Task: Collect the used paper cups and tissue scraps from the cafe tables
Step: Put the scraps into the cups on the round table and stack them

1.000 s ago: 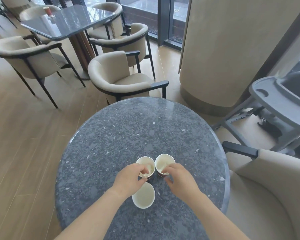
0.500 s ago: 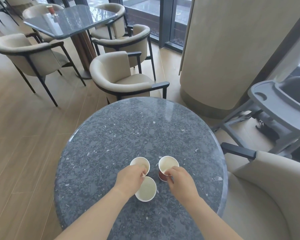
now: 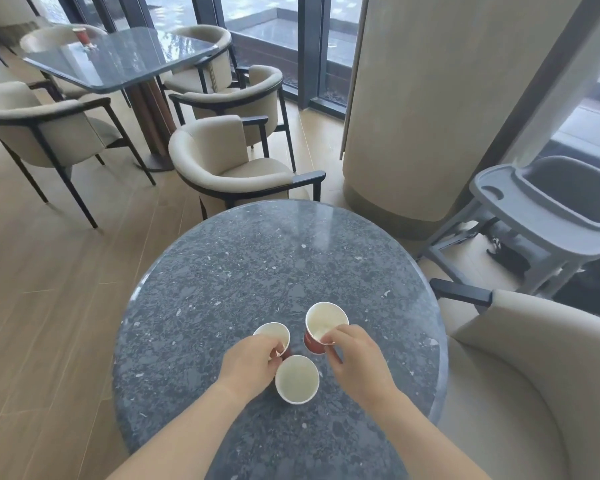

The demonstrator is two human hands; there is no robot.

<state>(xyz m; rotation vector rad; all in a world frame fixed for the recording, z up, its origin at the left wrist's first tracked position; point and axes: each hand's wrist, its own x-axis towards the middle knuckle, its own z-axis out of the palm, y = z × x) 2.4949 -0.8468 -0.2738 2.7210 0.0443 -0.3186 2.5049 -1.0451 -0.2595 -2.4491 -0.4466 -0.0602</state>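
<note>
Three red paper cups with white insides are on the round dark stone table (image 3: 243, 271). My left hand (image 3: 253, 358) pinches the rim of the left cup (image 3: 272, 336). The right cup (image 3: 324, 323) is tilted and raised a little, its rim pinched by my right hand (image 3: 355, 362). Between my hands the nearest cup (image 3: 297, 379) stands upright, untouched. I see no tissue scraps on this table.
A beige armchair (image 3: 229, 161) faces the table's far side and another (image 3: 534, 375) is at the right. A grey high chair (image 3: 541, 216) stands beyond it. The far rectangular table (image 3: 125, 60) carries a red cup (image 3: 82, 36). A wide pillar (image 3: 447, 98) rises behind.
My left hand has drawn its cup toward the nearest one. My right hand has lifted and tilted the right cup, moving it away from the left cup.
</note>
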